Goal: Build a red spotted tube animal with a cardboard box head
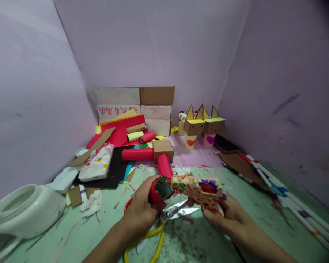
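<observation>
From where I stand, a white pot [30, 210] lies at the far left of the green worktop [94, 228], and near it is a white tissue pack [98, 166] with orange flower marks and red print too small to read. Red paper [122, 135] is heaped behind, against a white-and-brown carton [156, 122] bearing a line of red characters; I can't make them out with certainty. The left hand [141, 202] is curled round a red tube [153, 195], whose open end faces up. Yellow-handled scissors [168, 214] sit below the tube, blades parted and pointing right. Behind the hands, a small cardboard box [163, 148] has 2 red paper rolls [138, 154] running from it. A flower-patterned tube [190, 188], its end beside the red tube, is pinched at its right end by the right hand [227, 215], thumb in front. Farther back stand 2 box-headed figures [195, 128] with pointed ears; 1 has a red heart, the other a purple heart. Striped rods [303, 214] lie at the far right.
</observation>
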`<state>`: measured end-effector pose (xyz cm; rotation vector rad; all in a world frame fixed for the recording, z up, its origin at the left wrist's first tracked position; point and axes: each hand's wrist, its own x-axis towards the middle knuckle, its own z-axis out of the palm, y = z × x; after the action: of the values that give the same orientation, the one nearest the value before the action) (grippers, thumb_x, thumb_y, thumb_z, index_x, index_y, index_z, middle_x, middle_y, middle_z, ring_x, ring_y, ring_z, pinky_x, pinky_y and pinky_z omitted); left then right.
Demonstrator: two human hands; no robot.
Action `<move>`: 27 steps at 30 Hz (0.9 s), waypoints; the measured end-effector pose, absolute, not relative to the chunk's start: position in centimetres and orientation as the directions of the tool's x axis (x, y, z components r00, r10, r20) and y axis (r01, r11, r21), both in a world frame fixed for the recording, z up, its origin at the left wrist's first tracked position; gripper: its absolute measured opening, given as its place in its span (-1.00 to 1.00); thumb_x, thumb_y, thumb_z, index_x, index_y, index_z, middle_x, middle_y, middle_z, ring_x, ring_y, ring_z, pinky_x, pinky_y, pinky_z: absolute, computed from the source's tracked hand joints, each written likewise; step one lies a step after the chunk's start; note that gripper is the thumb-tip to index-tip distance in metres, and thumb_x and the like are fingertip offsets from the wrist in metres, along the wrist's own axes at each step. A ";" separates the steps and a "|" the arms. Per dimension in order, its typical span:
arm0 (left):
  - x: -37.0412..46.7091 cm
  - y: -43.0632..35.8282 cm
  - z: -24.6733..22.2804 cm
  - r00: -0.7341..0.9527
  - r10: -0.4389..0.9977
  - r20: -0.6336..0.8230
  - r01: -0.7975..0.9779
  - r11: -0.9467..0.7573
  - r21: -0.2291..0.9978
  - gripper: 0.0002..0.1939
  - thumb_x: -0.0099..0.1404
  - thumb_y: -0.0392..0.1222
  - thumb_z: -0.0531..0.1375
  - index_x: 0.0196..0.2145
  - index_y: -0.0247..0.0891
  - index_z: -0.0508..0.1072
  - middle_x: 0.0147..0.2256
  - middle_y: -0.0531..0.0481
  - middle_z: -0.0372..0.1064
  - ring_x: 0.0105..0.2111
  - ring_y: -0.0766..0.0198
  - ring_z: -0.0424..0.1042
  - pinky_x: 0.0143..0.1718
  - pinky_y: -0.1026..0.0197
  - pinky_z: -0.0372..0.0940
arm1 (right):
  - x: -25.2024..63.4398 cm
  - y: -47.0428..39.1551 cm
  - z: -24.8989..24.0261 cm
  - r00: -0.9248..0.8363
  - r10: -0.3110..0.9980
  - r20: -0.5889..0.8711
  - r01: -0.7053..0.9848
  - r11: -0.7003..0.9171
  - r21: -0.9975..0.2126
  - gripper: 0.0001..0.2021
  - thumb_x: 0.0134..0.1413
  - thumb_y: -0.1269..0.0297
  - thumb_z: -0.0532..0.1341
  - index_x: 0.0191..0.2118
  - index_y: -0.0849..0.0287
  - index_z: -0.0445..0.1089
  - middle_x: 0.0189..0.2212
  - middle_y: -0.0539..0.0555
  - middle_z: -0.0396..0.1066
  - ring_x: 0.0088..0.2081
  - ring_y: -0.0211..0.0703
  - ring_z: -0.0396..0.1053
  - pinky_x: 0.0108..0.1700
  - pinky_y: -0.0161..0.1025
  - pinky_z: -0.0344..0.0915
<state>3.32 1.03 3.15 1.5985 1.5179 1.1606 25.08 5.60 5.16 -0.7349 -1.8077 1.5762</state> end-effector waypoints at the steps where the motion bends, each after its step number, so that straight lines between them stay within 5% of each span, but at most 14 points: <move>1: 3.3 1.0 3.1 -0.039 0.979 0.198 0.450 -0.160 0.878 -0.45 -0.01 -0.45 0.15 -0.01 -0.21 0.29 -0.04 -0.06 0.34 -0.05 0.09 0.31 0.00 0.08 0.19 | 25.1 5.5 5.3 -0.656 0.749 0.092 0.021 0.140 -0.990 -0.70 0.02 0.06 0.18 -0.17 0.08 0.44 -0.23 0.10 0.44 -0.17 0.00 0.37 -0.08 -0.12 0.29; 11: 2.9 1.1 1.8 0.041 0.932 0.360 0.567 -0.318 0.760 -0.39 0.03 -0.48 0.12 0.05 -0.17 0.21 0.00 -0.11 0.26 0.00 0.08 0.26 0.02 0.00 0.18 | 25.3 5.1 4.6 -0.604 0.797 -0.002 0.239 0.179 -0.954 -0.71 -0.06 0.01 0.17 -0.40 0.15 0.37 -0.48 0.06 0.32 -0.39 -0.07 0.29 -0.28 -0.11 0.30; 27: 3.3 1.1 2.5 0.057 0.919 0.391 0.581 -0.349 0.735 -0.44 0.03 -0.47 0.13 0.02 -0.20 0.26 -0.03 -0.11 0.28 -0.01 0.09 0.27 0.01 0.05 0.19 | 24.8 5.1 4.9 -0.645 0.762 0.060 0.113 0.172 -0.979 -0.77 -0.03 0.08 0.20 -0.41 0.14 0.43 -0.54 0.03 0.33 -0.41 -0.08 0.29 -0.30 -0.20 0.28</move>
<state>3.26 1.05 2.50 1.9602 1.4998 1.2031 24.81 5.09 4.94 -0.8229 -1.8961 1.5086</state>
